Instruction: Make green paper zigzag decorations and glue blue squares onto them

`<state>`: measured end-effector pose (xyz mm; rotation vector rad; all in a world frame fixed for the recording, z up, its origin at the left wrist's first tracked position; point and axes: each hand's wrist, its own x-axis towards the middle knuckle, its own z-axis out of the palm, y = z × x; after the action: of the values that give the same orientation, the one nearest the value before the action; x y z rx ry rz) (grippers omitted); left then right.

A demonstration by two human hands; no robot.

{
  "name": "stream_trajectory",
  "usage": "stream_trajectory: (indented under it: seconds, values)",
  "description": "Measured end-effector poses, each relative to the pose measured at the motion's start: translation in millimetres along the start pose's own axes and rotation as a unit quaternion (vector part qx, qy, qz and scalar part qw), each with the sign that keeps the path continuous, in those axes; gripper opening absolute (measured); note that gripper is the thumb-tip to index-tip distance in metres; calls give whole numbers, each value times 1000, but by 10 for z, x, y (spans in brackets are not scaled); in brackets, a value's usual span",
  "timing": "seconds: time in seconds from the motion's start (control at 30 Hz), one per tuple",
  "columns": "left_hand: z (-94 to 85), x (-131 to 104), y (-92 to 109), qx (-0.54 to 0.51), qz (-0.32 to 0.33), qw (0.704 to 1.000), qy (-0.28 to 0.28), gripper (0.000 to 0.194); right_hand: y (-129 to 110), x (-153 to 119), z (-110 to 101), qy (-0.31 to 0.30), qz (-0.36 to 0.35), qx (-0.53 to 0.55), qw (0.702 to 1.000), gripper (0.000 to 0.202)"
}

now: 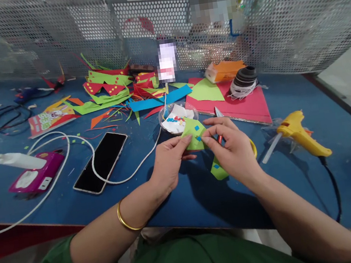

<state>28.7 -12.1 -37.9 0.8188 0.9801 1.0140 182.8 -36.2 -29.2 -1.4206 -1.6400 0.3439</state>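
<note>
My left hand (170,160) pinches the left edge of a green paper piece (191,130) that carries small blue squares. At the piece's right side, the thumb and index finger of my right hand (231,145) are pressed together by a blue square; whether they hold the square or the paper is too small to tell. Another green part with a blue square (216,166) shows below my right hand. Scissors (253,148) with a yellow handle lie partly hidden behind that hand. Just behind the green paper is a clear bowl (160,118) with white paper and small coloured bits.
A black phone (100,163), a purple power strip (51,166) and a white cable lie left. Red and green paper masks (104,88) and scraps are at the back. Right are a red sheet (256,105), a thread spool (243,82) and a yellow glue gun (303,135).
</note>
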Motion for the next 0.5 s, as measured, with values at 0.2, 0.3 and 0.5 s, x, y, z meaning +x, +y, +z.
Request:
stream_trajectory:
  seconds: [0.2, 0.3, 0.5]
  values:
    - [7, -3, -5, -24, -11, 1000, -3, 28, -18, -28, 29, 12, -6, -33, 999, 10]
    - [7, -3, -2, -29, -12, 999, -11, 29, -10, -36, 44, 21, -7, -40, 999, 10]
    - [9, -7, -1, -19, -9, 999, -28, 37, -6, -35, 57, 32, -6, -39, 999, 8]
